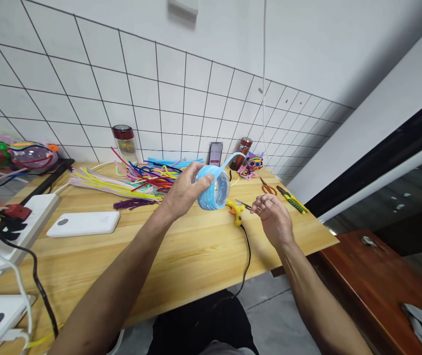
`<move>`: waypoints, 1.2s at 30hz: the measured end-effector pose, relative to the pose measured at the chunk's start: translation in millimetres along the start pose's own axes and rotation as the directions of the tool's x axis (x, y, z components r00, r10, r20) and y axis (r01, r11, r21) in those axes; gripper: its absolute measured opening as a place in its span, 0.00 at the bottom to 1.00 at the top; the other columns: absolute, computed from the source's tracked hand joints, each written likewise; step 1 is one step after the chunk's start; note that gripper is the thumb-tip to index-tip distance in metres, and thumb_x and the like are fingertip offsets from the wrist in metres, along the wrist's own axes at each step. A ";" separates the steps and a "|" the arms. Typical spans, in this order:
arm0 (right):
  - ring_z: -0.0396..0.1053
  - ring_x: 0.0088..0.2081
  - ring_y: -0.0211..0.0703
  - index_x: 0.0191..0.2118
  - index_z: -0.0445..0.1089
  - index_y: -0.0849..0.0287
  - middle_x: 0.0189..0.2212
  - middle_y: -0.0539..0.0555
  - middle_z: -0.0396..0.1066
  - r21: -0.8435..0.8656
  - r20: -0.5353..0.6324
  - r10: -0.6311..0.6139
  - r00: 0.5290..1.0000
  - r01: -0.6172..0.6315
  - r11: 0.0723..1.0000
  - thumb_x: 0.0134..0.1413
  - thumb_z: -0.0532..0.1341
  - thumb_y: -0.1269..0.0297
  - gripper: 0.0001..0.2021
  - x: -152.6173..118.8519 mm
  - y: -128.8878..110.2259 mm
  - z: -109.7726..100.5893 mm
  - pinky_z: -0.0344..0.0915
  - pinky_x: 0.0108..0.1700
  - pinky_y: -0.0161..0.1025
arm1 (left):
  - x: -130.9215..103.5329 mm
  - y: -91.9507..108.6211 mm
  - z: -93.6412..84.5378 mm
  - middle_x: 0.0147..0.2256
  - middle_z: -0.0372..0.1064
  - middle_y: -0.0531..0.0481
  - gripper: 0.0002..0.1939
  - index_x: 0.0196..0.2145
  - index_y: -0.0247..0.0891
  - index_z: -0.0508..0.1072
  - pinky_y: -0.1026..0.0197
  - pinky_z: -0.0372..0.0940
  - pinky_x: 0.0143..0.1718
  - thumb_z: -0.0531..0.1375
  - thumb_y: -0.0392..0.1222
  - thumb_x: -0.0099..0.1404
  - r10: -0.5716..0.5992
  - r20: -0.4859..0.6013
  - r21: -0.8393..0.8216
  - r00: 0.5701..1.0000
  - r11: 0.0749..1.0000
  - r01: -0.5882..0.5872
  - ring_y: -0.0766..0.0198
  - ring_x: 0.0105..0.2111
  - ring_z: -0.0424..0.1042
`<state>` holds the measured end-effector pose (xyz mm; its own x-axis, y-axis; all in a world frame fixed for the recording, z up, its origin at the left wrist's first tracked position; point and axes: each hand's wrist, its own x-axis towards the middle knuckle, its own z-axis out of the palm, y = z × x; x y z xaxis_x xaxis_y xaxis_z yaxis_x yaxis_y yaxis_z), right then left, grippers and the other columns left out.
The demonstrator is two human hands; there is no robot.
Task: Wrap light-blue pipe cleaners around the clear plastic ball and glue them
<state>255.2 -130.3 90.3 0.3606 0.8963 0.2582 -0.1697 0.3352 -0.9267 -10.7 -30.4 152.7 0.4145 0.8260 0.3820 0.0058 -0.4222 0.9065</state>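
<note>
My left hand (186,190) is wrapped round a clear round container (222,191) whose outside is covered in coils of light-blue fuzzy strip. One loose end of the blue strip (229,160) rises from its top and curves right. My right hand (274,219) is closed with the fingers curled, to the right of the container. At its fingertips is a thin pointed tool (244,203), silver-tipped with a dark handle; its exact kind is too small to tell. Just below the tool lies a yellow glue gun (237,213) with a black cord.
Multicoloured pipe cleaners (151,177) are heaped behind my left hand. Orange-handled scissors (269,189) and a green-yellow cutter (292,198) lie right. A phone (215,154) and two bottles stand by the wall. A white power bank (84,223) and power strip (29,227) lie left.
</note>
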 end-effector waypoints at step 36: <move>0.70 0.33 0.45 0.34 0.75 0.52 0.30 0.50 0.76 -0.705 0.381 -0.029 0.924 0.311 0.638 0.59 0.65 0.62 0.02 73.5 82.1 24.1 0.66 0.39 0.43 | 17.2 -33.1 -21.1 0.41 0.72 0.49 0.15 0.44 0.40 0.72 0.53 0.71 0.49 0.62 0.55 0.70 -0.090 -0.133 0.018 0.987 0.995 0.094 0.54 0.45 0.72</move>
<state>245.7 -29.9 39.7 -0.0116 0.9291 0.3697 0.6502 0.2879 -0.7031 -22.9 5.7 133.1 0.2876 0.9030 0.3190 0.0608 -0.3497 0.9349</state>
